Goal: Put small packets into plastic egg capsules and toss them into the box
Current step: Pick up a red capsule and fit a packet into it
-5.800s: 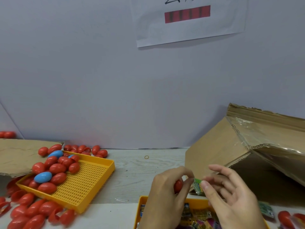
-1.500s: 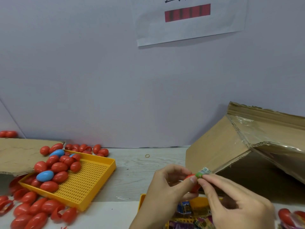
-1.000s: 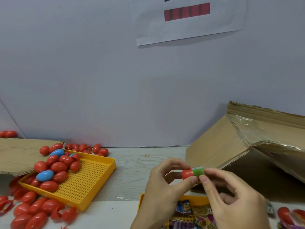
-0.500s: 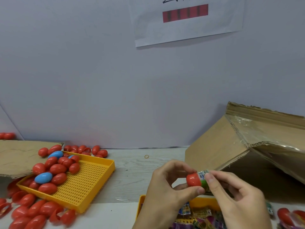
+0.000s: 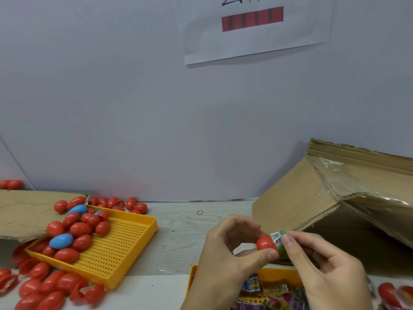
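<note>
L hand (image 5: pixel 225 262) pinched red capsule half (image 5: pixel 265 243) btwn thumb & curled fingers, above yellow packet tray (image 5: pixel 277 272). R hand (image 5: pixel 324 271) fingertips gripped green packet (image 5: pixel 279 243), part-way inside capsule. Cardboard box (image 5: pixel 335 209) just behind.

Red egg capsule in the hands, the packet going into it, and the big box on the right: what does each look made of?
Red egg capsule: smooth glossy plastic, going by its sheen. Packet: printed film or foil, probably; it looks shiny and creased. Box: matte brown corrugated cardboard with a rough torn edge, and clear glossy tape along its flap.
</note>
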Available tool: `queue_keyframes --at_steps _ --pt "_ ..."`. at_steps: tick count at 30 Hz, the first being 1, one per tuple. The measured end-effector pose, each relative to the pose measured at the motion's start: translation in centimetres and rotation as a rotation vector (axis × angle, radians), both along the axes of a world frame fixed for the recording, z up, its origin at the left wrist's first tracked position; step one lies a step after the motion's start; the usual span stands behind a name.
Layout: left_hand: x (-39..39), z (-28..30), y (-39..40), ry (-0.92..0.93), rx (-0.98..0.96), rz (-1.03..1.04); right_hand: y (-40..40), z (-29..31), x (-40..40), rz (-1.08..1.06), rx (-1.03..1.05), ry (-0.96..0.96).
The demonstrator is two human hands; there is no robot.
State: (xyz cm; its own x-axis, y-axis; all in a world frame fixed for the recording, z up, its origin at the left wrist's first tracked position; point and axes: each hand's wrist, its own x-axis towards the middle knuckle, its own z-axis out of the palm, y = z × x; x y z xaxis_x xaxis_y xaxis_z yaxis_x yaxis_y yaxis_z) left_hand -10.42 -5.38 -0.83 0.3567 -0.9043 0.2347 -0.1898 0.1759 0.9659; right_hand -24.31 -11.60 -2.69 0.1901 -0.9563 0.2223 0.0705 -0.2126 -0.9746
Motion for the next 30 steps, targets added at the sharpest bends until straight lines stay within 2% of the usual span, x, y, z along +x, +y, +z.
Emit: queue_keyframes --at_steps 15,18,24,30 --pt "-0.1 0.0 -0.1 -0.067 -0.007 -0.001 0.2 -0.2 0.3 0.090 -0.086 0.055" --pt "0.0 -0.1 -0.1 -0.056 -0.011 0.040 0.7 0.0 0.4 0.074 -0.194 0.142" --pt "-0.3 -0.1 -0.4 -0.021 -0.008 0.060 1.5 0.6 0.8 -0.066 -0.512 0.441" --pt "-0.9 -0.2 -0.7 -0.020 -0.034 0.013 1.3 0.8 0.5 -0.151 -0.596 0.549"
